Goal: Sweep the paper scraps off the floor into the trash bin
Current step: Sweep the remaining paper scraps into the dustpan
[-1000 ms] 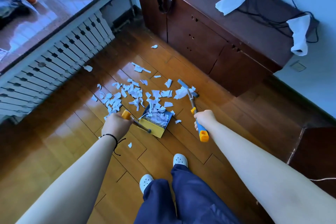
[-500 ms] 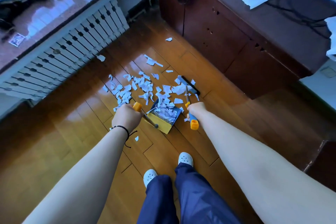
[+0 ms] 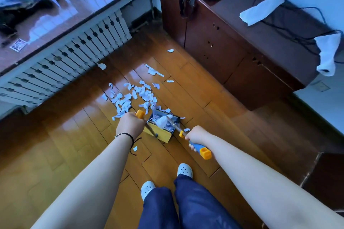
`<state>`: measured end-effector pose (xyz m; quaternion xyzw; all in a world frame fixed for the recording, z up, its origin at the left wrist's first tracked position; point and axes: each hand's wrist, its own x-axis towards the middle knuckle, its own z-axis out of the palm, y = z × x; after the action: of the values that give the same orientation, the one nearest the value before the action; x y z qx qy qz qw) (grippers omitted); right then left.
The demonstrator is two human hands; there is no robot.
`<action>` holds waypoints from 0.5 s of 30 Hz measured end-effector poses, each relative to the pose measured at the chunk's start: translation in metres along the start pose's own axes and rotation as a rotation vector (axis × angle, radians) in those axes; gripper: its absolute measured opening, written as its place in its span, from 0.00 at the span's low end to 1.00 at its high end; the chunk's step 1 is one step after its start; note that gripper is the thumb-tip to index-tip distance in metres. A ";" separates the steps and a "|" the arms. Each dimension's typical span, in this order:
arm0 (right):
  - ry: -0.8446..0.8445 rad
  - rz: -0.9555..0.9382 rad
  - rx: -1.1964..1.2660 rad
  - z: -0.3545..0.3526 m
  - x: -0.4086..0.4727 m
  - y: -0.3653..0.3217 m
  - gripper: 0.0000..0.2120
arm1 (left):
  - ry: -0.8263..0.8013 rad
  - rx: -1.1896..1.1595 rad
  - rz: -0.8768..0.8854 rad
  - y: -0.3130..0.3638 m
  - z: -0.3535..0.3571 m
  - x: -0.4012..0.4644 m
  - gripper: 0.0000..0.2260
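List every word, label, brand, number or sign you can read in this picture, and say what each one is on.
No text here can be read.
Card with a QR-like pattern on the glass-topped table: printed marks, too small and blurred to read.
Paper scraps on the floor: no legible print.
Dustpan and broom handle: no label or brand visible.

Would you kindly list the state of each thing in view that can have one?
left hand: grips dustpan handle
right hand: grips broom handle
dustpan: on floor, holding scraps
broom: head in dustpan mouth
paper scraps: many still on floor
cabinet: doors closed
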<state>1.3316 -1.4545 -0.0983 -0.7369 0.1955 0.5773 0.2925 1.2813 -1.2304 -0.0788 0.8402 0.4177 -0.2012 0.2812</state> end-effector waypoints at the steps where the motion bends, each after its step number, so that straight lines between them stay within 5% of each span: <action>1: -0.014 0.016 0.026 0.000 -0.008 0.002 0.04 | -0.003 -0.011 0.002 -0.005 -0.002 -0.003 0.12; 15: -0.014 -0.103 0.106 0.035 -0.038 0.000 0.05 | 0.034 -0.147 -0.001 -0.078 -0.008 -0.040 0.12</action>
<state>1.2960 -1.4332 -0.0671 -0.7252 0.1858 0.5556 0.3618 1.1960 -1.2099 -0.0737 0.8204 0.4364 -0.1558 0.3349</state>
